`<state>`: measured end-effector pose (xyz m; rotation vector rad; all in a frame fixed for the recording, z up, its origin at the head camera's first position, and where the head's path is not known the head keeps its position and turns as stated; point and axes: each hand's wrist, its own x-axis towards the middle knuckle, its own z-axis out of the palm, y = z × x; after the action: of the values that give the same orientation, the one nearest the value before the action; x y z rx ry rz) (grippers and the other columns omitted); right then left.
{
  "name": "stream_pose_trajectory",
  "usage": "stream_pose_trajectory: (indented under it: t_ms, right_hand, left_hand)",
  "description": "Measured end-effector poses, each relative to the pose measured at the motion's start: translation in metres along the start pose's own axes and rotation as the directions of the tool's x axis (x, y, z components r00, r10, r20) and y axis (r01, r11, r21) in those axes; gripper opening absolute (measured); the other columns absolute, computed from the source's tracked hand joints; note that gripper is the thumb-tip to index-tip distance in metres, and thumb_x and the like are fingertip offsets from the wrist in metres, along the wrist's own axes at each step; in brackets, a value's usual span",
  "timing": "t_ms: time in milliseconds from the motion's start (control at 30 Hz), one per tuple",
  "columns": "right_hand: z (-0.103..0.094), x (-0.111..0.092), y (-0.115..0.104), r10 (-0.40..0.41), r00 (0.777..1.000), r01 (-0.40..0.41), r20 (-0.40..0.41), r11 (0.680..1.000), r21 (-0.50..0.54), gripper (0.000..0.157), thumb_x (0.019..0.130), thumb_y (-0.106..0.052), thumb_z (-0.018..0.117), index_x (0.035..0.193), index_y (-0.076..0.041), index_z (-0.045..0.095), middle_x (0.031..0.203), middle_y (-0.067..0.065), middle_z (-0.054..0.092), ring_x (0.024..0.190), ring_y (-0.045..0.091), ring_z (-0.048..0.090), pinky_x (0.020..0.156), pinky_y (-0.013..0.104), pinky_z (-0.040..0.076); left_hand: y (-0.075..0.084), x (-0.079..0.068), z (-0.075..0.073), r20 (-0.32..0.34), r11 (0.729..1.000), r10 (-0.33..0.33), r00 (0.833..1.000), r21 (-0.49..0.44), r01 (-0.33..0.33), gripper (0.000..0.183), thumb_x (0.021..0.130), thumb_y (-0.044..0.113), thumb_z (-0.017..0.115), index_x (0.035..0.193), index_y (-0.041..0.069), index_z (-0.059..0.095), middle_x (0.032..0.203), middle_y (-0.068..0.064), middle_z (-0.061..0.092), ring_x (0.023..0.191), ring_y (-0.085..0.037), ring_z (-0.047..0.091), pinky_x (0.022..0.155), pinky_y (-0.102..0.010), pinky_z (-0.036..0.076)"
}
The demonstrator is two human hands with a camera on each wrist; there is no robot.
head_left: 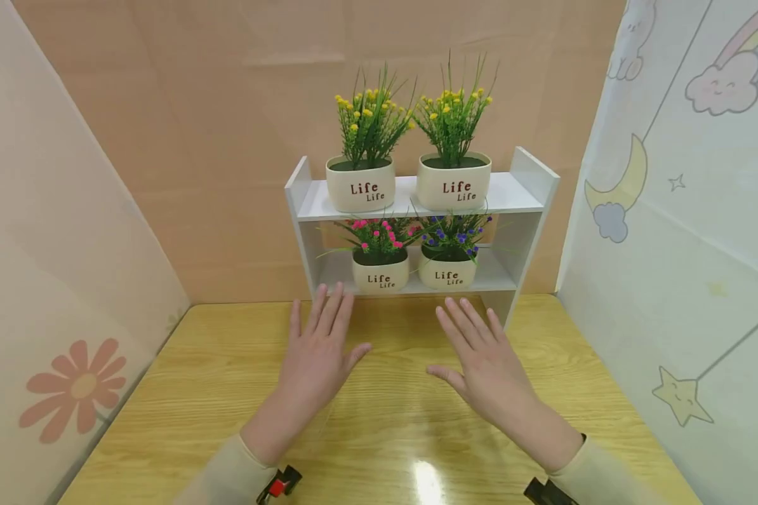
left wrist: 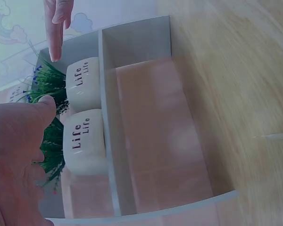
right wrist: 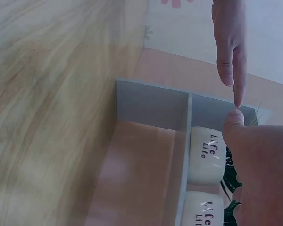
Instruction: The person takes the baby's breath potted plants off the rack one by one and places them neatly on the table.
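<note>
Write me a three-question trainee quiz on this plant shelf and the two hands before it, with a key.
1. Fill in: each pot on the shelf bears the word ____.
2. True or false: the left hand and right hand each grip a pot.
3. Which flower colours show on the lower tier? A: yellow only; B: pink and blue; C: white and orange.

Key: 1. Life. 2. False; their fingers are straight and hold nothing. 3. B: pink flowers, blue flowers.

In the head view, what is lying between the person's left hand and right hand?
Nothing stands between the left hand and the right hand; the head view shows only bare wood-grain tabletop in that gap.
</note>
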<state>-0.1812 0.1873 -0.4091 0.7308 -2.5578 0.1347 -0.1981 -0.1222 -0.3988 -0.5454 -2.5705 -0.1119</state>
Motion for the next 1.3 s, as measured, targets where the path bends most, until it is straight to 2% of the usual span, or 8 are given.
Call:
stream_pose_trajectory:
  t_ms: [167,267,400,500,667,900,1133,1300]
  right_hand:
    - [-0.012,0.005,-0.002,-0.022,0.999,0.021,-0.037,1.0,-0.005,0.098,0.108,-0.077,0.024,0.174,-0.005,0.028,0.182,0.016,0.021,0.165,0.041,0.023,0.131,0.068,0.019]
    - [-0.021,0.006,-0.002,-0.018,0.999,0.018,-0.046,1.0,-0.002,0.099,0.108,-0.078,0.02,0.174,-0.005,0.028,0.182,0.015,0.022,0.166,0.04,0.023,0.132,0.065,0.015]
    - [-0.031,0.007,-0.001,-0.016,0.999,0.016,-0.052,1.0,-0.004,0.1,0.107,-0.079,0.017,0.175,-0.006,0.027,0.182,0.015,0.023,0.166,0.04,0.023,0.134,0.062,0.011]
    - [-0.038,0.01,0.0,-0.029,0.998,0.027,-0.059,0.999,-0.02,0.099,0.108,-0.078,0.017,0.175,-0.005,0.026,0.181,0.016,0.022,0.166,0.041,0.023,0.134,0.063,0.012]
    - [-0.048,0.017,0.002,-0.044,0.995,0.041,-0.084,0.998,-0.043,0.1,0.108,-0.079,0.016,0.175,-0.005,0.026,0.183,0.014,0.019,0.166,0.041,0.023,0.133,0.066,0.014]
    - [-0.059,0.027,0.005,-0.062,0.99,0.055,-0.126,0.997,-0.06,0.1,0.108,-0.079,0.016,0.174,-0.004,0.027,0.182,0.016,0.021,0.165,0.041,0.023,0.133,0.064,0.012]
    - [-0.071,0.036,0.007,-0.067,0.986,0.06,-0.155,0.997,-0.049,0.098,0.108,-0.077,0.018,0.174,-0.005,0.027,0.181,0.017,0.024,0.167,0.039,0.019,0.133,0.064,0.01]
    - [-0.077,0.042,0.009,-0.07,0.981,0.065,-0.179,0.997,-0.035,0.098,0.109,-0.077,0.02,0.174,-0.005,0.027,0.181,0.017,0.025,0.167,0.038,0.018,0.134,0.064,0.01]
  left_hand:
    - [-0.001,0.002,-0.012,-0.033,1.0,0.008,0.999,0.015,-0.007,0.095,0.104,0.057,0.072,0.174,0.006,0.031,0.181,-0.014,0.024,0.169,-0.036,0.012,0.131,-0.071,0.011]
    - [0.0,0.004,-0.018,-0.023,1.0,0.01,1.0,0.014,-0.009,0.095,0.106,0.058,0.069,0.175,0.007,0.027,0.183,-0.012,0.02,0.17,-0.034,0.008,0.132,-0.068,0.007]
    - [0.002,0.007,-0.025,-0.022,1.0,0.014,1.0,0.016,-0.014,0.095,0.108,0.059,0.065,0.176,0.009,0.023,0.184,-0.011,0.016,0.17,-0.033,0.005,0.133,-0.068,0.007]
    - [0.003,0.009,-0.03,-0.04,1.0,0.016,0.999,0.011,-0.016,0.096,0.107,0.059,0.066,0.176,0.008,0.024,0.183,-0.012,0.018,0.17,-0.034,0.006,0.132,-0.069,0.008]
    - [0.002,0.01,-0.04,-0.061,1.0,0.01,0.998,-0.016,-0.011,0.096,0.107,0.057,0.068,0.175,0.007,0.025,0.183,-0.013,0.017,0.17,-0.034,0.006,0.132,-0.068,0.004]
    - [0.002,0.012,-0.051,-0.044,1.0,-0.001,0.999,-0.018,0.0,0.094,0.108,0.058,0.065,0.176,0.008,0.024,0.184,-0.009,0.011,0.17,-0.03,0.0,0.133,-0.065,-0.003]
    - [-0.002,0.019,-0.055,-0.08,1.0,0.004,0.997,0.003,-0.004,0.095,0.108,0.058,0.065,0.176,0.008,0.022,0.184,-0.011,0.012,0.17,-0.034,0.005,0.133,-0.067,0.001]
    - [-0.005,0.024,-0.061,-0.087,1.0,-0.001,0.996,0.015,0.003,0.096,0.108,0.058,0.065,0.177,0.009,0.021,0.184,-0.012,0.012,0.17,-0.032,-0.001,0.132,-0.068,0.002]
